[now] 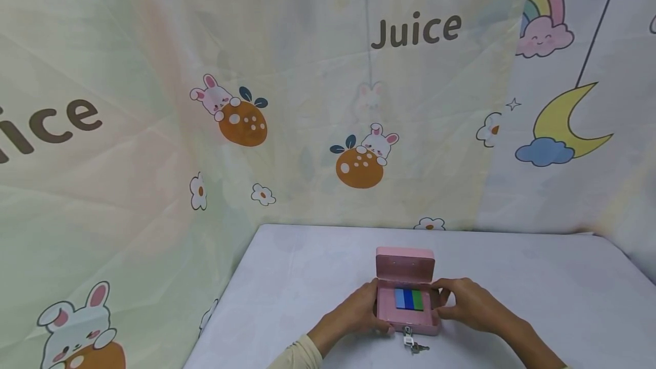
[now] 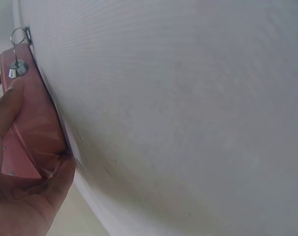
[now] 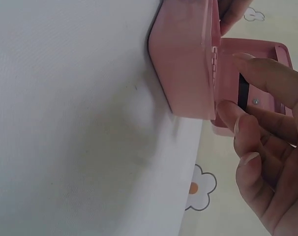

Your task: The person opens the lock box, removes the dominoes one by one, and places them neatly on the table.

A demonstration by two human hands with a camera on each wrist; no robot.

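A pink metal cash box (image 1: pixel 386 315) stands on the table with its lid (image 1: pixel 405 267) raised. Light blue, dark blue and green strips (image 1: pixel 408 299) lie side by side within it. My left hand (image 1: pixel 361 306) grips the box's left side, thumb along the front near the lock (image 2: pixel 18 69). At the right wall, the thumb and fingers of my right hand (image 1: pixel 468 303) pinch a thin dark piece (image 3: pixel 243 92), seen edge-on in the right wrist view. Most of that piece is hidden by the fingers, so I cannot tell its kind.
Keys on a ring (image 1: pixel 417 349) hang from the front lock, by the tabletop. The white-covered table (image 1: pixel 307 266) reaches back to a printed cloth backdrop (image 1: pixel 307 130), and another cloth wall (image 1: pixel 102 215) runs along the left.
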